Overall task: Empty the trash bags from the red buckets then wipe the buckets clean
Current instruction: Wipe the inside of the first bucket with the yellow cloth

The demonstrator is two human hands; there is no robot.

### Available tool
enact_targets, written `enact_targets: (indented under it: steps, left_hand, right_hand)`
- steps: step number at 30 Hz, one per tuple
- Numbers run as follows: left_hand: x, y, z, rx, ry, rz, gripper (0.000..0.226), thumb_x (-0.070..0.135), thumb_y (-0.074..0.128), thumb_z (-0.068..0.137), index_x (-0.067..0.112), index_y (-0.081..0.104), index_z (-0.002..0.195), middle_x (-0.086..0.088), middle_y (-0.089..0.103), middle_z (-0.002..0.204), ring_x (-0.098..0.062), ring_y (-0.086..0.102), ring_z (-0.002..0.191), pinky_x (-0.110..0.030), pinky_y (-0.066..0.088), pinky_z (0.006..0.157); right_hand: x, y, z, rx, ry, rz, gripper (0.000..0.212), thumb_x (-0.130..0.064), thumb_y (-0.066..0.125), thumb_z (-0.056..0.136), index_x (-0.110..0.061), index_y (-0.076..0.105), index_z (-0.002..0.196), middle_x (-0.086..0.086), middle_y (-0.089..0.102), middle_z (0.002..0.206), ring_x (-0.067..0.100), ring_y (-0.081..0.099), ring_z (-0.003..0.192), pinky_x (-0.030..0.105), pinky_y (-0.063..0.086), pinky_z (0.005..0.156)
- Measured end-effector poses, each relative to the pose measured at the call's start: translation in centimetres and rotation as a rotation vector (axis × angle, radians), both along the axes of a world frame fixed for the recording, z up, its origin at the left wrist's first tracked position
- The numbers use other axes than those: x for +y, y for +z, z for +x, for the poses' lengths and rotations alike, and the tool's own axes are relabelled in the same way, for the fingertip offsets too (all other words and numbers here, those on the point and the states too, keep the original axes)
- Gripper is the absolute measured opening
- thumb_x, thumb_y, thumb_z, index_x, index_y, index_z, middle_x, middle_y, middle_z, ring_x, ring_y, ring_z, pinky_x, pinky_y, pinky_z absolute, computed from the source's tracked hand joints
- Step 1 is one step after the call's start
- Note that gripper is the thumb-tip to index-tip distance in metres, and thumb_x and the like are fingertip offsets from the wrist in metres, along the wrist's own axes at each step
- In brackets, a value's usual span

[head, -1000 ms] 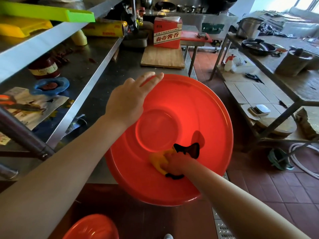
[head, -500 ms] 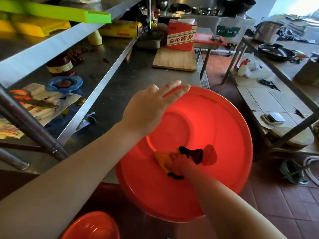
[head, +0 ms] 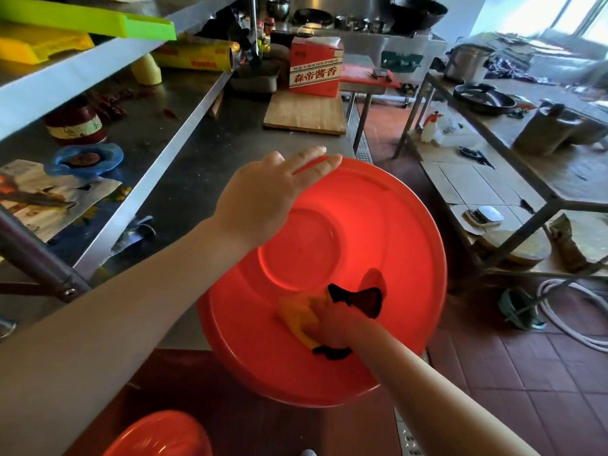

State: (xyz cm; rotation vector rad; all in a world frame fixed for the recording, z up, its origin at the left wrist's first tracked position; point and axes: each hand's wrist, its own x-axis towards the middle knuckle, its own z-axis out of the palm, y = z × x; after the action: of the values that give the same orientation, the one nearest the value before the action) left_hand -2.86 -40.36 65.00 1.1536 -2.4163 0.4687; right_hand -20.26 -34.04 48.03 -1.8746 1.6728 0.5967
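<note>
No bag in this red bucket (head: 378,225), tipped against the table (head: 204,179) edge. My left hand (head: 263,199) lies flat on its rim, right hand (head: 332,324) presses a yellow cloth (head: 292,314) inside. Second bucket (head: 158,436) waits below.

On the bench ahead of me stands a red carton (head: 315,68) with a white band on its front face. The band carries four large red Chinese characters, 森帝酱香. A line of smaller print runs above them, too fine to read. The dark jar (head: 76,124) on the shelf to my left bears a label; its print is blurred and illegible.
</note>
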Motion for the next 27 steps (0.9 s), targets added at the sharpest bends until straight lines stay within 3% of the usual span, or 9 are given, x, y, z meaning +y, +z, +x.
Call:
enact_targets:
  steps: [4,13,19,27]
  left_hand:
    - [-0.2,0.1,-0.8,0.006,0.001,0.01,0.084,-0.007,0.047,0.086,0.04,0.027,0.152,0.01,0.037,0.155,-0.025,0.054,0.088,-0.029,0.035,0.056]
    - [-1.0,0.7,-0.5,0.018,-0.018,0.064,0.08,-0.001,0.03,0.085,0.043,0.028,0.152,0.012,0.035,0.156,-0.029,0.054,0.097,-0.032,0.039,0.063]
    - [-1.2,0.8,-0.6,0.031,-0.007,0.079,0.079,-0.001,0.033,0.087,0.043,0.026,0.153,0.014,0.033,0.157,-0.028,0.053,0.099,-0.033,0.04,0.066]
    - [-1.5,0.9,-0.8,0.039,0.007,0.082,0.082,-0.005,0.038,0.088,0.043,0.024,0.153,0.013,0.032,0.157,-0.027,0.053,0.103,-0.036,0.045,0.068]
  right_hand:
    - [2.7,1.8,-1.0,-0.017,0.005,-0.068,0.063,-0.059,0.038,0.097,-0.028,0.03,0.151,0.009,0.046,0.145,0.033,0.047,0.129,0.047,0.038,0.106]
    - [8.0,6.6,-2.6,0.007,0.034,-0.14,0.056,-0.061,0.04,0.093,-0.03,0.042,0.139,0.002,0.048,0.14,0.025,0.043,0.129,0.044,0.033,0.104]
    - [8.1,7.8,-3.4,-0.007,0.041,-0.133,0.059,-0.062,0.039,0.095,-0.033,0.036,0.146,-0.002,0.04,0.15,0.022,0.03,0.141,0.048,0.014,0.116]
    - [2.4,3.9,-2.8,0.07,0.074,-0.068,0.062,-0.061,0.032,0.097,-0.03,0.028,0.151,0.004,0.032,0.156,0.03,0.027,0.143,0.055,0.013,0.118]
